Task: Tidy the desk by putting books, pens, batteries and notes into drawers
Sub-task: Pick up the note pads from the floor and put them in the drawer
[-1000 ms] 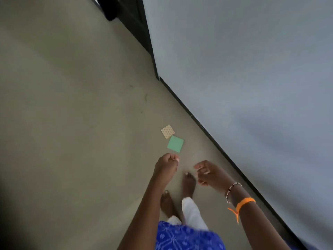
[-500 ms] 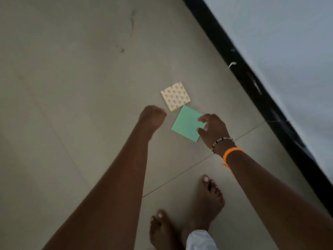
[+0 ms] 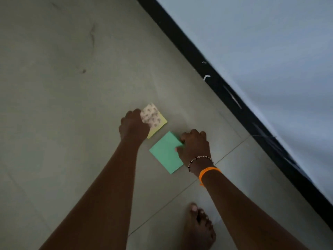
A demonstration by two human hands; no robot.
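- Bare foot [image 3: 198, 226] on the floor [image 3: 63, 105] at 5 o'clock of the view, cut off by the lower edge. Both forearms reach forward from 6 o'clock.
- Right hand [image 3: 195, 147]: fingers curled over the 3 o'clock edge of the green note pad [image 3: 164, 152], thumb on its top face. Grasping it. The pad lies low to the floor; cannot tell whether it has lifted clear.
- Orange band [image 3: 209, 173] and beaded bracelet [image 3: 200, 158] on the right wrist.
- Left hand [image 3: 134, 126]: clenched at the 9 o'clock corner of the patterned note pad [image 3: 154, 119]. The pad looks tilted, printed cover up, yellow sheets showing beneath. Judged as pinched and coming up; the fingertips themselves are hidden behind the knuckles.
- The two pads sit just beside each other, patterned one at 11 o'clock of the green one, not touching.
- Black skirting [image 3: 234, 98] runs diagonally from 12 to 4 o'clock; pale wall [image 3: 270, 51] beyond it.
- Step in hand (judgement): recovering notes from the floor, one pad per hand. Putting them in a drawer is not yet done.
- Next move calls for (judgement): secure hold on each pad so loose sheets do not fan out, then stand and carry to the drawers.
- Hidden or unclear: no worktop or drawers in view; books, pens, batteries not in view. Print on the cover too small to read. Dim light, slight blur.
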